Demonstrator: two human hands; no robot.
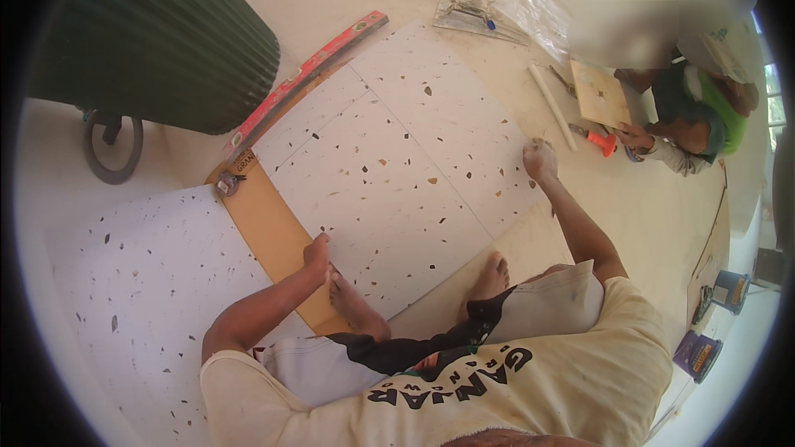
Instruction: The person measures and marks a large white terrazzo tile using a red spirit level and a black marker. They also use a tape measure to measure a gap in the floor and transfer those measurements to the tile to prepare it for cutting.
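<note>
A large white terrazzo-look tile with dark and tan flecks lies in front of me, crossed by thin straight lines. My left hand is closed at its near left edge, thumb uppermost, beside my foot; the other fingers are mostly hidden. At the tile's right edge, my right hand is closed, fingers curled over the border. Under the left side runs a brown cardboard strip, with a small tape measure on its far end. A red spirit level lies along the far left edge.
Another speckled tile lies left, below a dark green ribbed container. Tools and clear plastic lie ahead. On the right, a co-worker holds a wooden board near a white pipe and orange-handled tool. Two buckets stand far right.
</note>
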